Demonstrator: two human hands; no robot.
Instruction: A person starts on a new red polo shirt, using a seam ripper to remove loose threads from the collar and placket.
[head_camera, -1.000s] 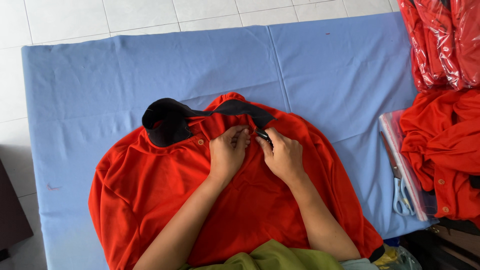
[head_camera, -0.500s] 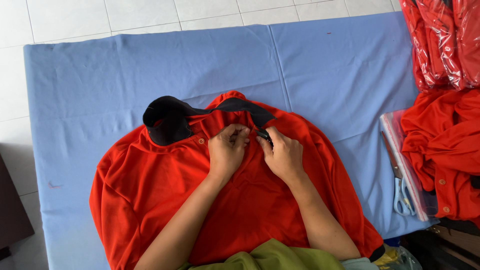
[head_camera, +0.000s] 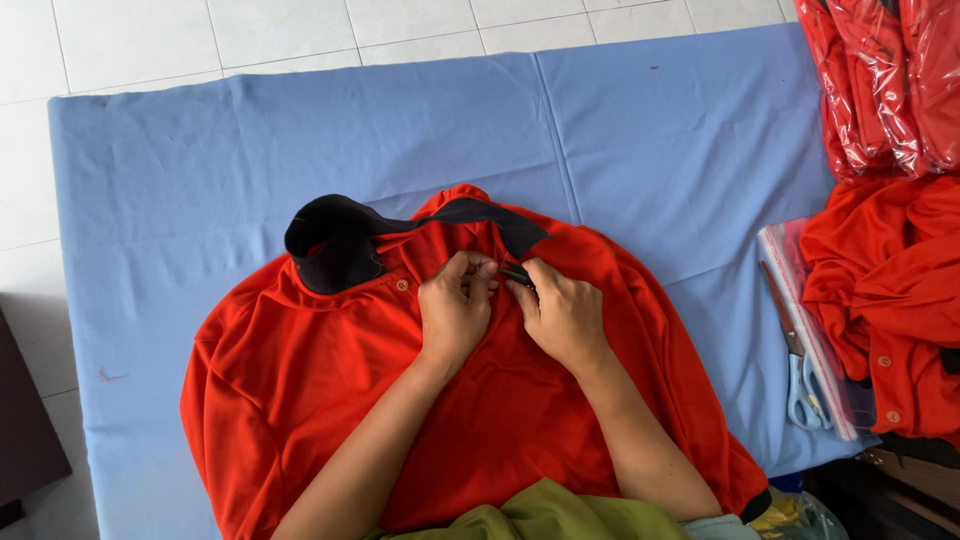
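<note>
Red shirt (head_camera: 300, 380) — collar away, lengthwise

- My left hand (head_camera: 455, 305) sits a touch lower on the red polo shirt (head_camera: 300, 390) than a second ago, its fingertips curling tighter at the placket.
- My right hand (head_camera: 562, 312) barely shifts, its fingers closing in toward the left ones below the black collar (head_camera: 335, 240).

Garment finishing and packing station.
My surface (head_camera: 640, 130) is padded in blue cloth on a white tiled floor (head_camera: 150, 40); bagged red shirts (head_camera: 880, 80), loose red shirts (head_camera: 890, 290) and scissors (head_camera: 800, 370) lie to my right.
</note>
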